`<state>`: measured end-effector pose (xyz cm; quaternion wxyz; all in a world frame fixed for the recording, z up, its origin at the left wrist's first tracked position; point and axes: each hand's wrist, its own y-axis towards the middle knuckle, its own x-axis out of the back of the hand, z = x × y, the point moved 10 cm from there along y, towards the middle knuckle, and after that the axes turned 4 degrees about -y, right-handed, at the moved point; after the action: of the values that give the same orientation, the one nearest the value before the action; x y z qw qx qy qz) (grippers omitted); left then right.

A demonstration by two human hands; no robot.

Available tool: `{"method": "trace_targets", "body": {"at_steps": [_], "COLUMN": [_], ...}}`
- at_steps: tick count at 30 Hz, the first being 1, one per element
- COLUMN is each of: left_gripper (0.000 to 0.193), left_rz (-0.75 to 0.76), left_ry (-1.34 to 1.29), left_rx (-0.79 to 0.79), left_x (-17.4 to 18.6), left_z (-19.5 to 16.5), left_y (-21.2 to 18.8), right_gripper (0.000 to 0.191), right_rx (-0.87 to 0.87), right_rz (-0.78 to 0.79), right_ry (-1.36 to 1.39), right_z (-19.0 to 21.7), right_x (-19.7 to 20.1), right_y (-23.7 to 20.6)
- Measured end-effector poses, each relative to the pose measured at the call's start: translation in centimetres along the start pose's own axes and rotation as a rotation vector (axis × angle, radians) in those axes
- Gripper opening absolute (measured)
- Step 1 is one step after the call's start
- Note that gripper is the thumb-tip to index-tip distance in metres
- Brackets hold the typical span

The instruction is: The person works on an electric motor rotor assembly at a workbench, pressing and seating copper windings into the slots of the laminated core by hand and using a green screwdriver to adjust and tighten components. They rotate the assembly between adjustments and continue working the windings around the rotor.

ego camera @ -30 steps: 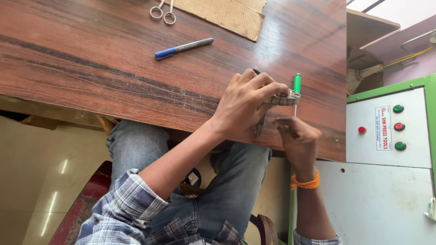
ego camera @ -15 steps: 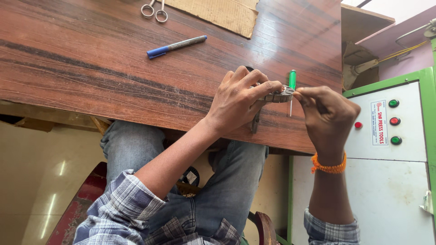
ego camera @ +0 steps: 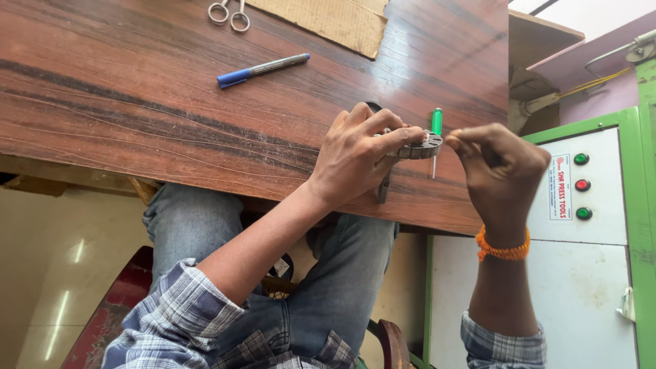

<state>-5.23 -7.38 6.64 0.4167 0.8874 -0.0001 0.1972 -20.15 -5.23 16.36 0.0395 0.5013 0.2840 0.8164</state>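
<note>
A broad table (ego camera: 137,116) of dark, streaky wood-grain laminate fills the view, glossy where light hits beyond the fingers. To the right stands a green-framed white metal cabinet (ego camera: 601,287) with three round buttons. Far past the fingers lies a flat brown cardboard sheet (ego camera: 328,19), with steel scissors (ego camera: 229,14) just beside it and a grey marker with a blue cap (ego camera: 263,70) nearer in. The left hand (ego camera: 359,157) curls over the table's near edge, fingers pressed around a round, flat metal disc part (ego camera: 418,146), grey and notched. The right hand (ego camera: 502,174), with a beaded orange bracelet (ego camera: 502,247) on its wrist, is bunched just right of the disc, thumb and forefinger pinched together at its rim; what they pinch, I cannot tell. Behind the disc, between both sets of fingers, a slim screwdriver with a green handle (ego camera: 436,126) stands upright.
</note>
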Motion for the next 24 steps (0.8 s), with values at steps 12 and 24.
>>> {"method": "trace_targets", "body": {"at_steps": [12,24], "left_gripper": [0.079,0.022], "left_rz": [0.350,0.361], "left_ry": [-0.510,-0.819], "left_rx": [0.639,0.523], "left_x": [-1.5,-6.4], "left_z": [5.7,8.0], "left_y": [2.0,3.7], "right_gripper": [0.004,0.010], "right_rx": [0.173,0.016], "right_rz": [0.151,0.133], "right_ry": [-0.092,-0.103], "right_z": [0.7,-0.5], "right_x": [-4.7,-4.0], "right_y": [4.8,4.0]}}
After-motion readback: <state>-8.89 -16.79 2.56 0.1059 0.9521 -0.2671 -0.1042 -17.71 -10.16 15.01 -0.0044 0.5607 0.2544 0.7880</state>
